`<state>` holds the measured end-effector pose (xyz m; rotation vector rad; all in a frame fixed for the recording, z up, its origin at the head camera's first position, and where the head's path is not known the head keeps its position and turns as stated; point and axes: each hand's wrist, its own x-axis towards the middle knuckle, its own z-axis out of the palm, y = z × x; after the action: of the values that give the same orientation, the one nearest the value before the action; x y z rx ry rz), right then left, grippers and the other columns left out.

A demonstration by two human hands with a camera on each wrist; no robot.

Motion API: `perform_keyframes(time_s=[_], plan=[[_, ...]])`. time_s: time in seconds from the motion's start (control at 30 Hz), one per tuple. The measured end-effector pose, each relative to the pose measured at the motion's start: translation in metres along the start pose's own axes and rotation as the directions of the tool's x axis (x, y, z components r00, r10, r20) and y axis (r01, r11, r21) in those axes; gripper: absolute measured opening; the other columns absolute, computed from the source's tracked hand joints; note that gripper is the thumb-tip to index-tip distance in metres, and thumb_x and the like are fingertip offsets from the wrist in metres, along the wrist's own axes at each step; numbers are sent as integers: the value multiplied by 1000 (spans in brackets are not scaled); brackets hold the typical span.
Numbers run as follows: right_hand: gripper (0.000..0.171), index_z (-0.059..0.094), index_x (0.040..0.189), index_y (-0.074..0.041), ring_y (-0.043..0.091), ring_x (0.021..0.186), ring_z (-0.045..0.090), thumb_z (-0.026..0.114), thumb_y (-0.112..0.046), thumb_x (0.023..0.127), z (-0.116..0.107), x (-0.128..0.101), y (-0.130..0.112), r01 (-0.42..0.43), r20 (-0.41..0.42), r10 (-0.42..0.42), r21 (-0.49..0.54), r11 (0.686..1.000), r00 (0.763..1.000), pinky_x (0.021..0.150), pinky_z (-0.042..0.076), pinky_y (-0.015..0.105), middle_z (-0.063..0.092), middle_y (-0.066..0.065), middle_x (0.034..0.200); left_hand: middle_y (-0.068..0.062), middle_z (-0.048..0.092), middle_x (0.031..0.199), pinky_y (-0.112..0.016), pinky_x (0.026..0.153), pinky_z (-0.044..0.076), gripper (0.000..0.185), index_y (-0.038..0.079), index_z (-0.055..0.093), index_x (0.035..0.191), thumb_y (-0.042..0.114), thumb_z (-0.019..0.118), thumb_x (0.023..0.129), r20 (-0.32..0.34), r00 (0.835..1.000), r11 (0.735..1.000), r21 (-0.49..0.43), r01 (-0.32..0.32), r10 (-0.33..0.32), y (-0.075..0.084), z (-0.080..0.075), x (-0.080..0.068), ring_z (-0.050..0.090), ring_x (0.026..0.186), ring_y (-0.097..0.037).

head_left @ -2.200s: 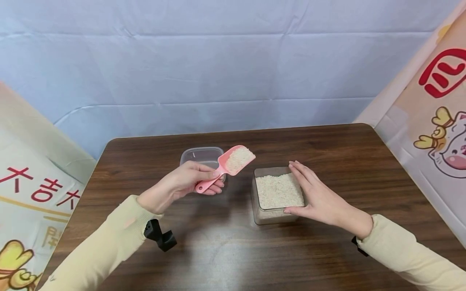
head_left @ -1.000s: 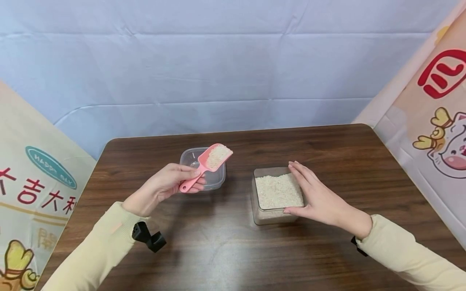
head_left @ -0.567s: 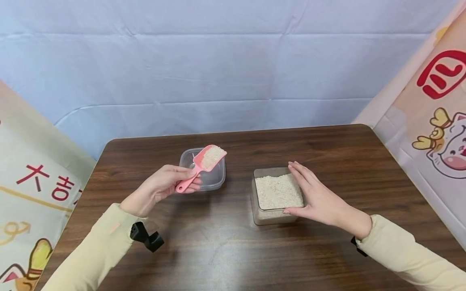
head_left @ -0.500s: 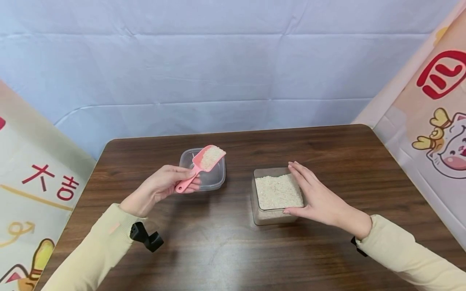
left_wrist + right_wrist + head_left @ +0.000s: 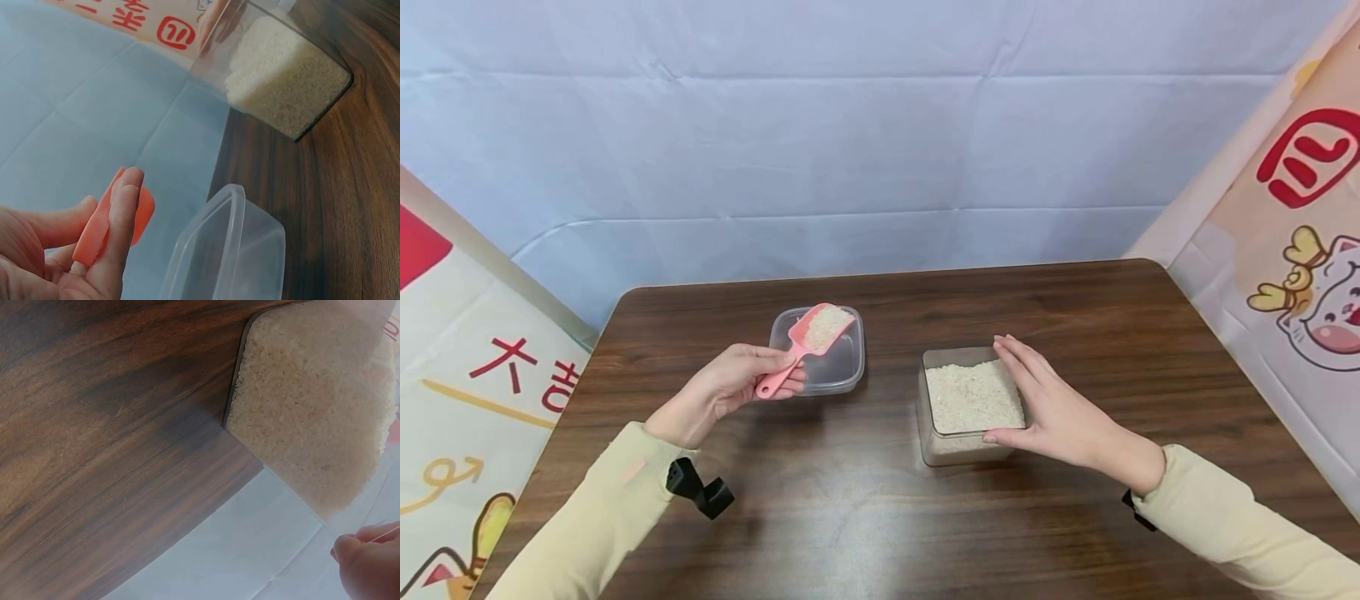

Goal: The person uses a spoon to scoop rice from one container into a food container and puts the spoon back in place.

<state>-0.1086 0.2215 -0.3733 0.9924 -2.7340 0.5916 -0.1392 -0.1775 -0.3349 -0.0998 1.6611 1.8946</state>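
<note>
My left hand (image 5: 758, 377) pinches the handle of a pink scoop (image 5: 817, 329) loaded with white rice. The scoop's bowl hangs over a small clear plastic container (image 5: 844, 377) at the middle left of the table. In the left wrist view the scoop (image 5: 107, 226) lies between my thumb and fingers, beside that container (image 5: 232, 255). My right hand (image 5: 1047, 410) rests with straight fingers along the right side of a clear square tub (image 5: 957, 451) full of rice, thumb at its near corner. The right wrist view shows the tub (image 5: 312, 406) close up.
A dark wooden table (image 5: 865, 525) carries both containers. Pale blue cloth hangs behind it, and printed banners (image 5: 1292, 250) stand at the left and right sides. A black camera mount (image 5: 700, 493) sits on my left wrist.
My left hand has carried the rice-filled scoop leftward and a little lower, from beside the rice tub to over the small container. My right hand has stayed on the tub.
</note>
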Motion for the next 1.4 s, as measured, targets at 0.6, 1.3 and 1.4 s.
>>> perform_keyframes(time_s=[0.6,1.3,1.4], plan=[[105,23,141,4,26,135,21,71,-55,68,1,1,1,12,-12,-12,-7,1000,1000,109,16,17,22,14,147,-12,68,85,-30,74,55,42,-24,25,129,-3,38,95,-12,1000,999,-32,19,-19,-6,-8,7,67,74,-16],[105,23,141,4,26,135,21,71,-55,69,0,0,-1,3,-2,-3,-3,1000,1000,109,21,22,21,13,147,-11,68,81,-32,74,55,41,-23,28,128,-2,40,95,-35,998,998,-41,51,-52,-12,-10,16,68,73,-17],[105,23,141,3,26,135,21,71,-55,68,1,0,0,7,-7,-7,-4,1000,1000,109,19,19,22,13,147,-12,68,81,-31,74,55,42,-24,27,128,-2,40,95,-35,998,998,-41,51,-53,-13,-10,17,68,72,-16]])
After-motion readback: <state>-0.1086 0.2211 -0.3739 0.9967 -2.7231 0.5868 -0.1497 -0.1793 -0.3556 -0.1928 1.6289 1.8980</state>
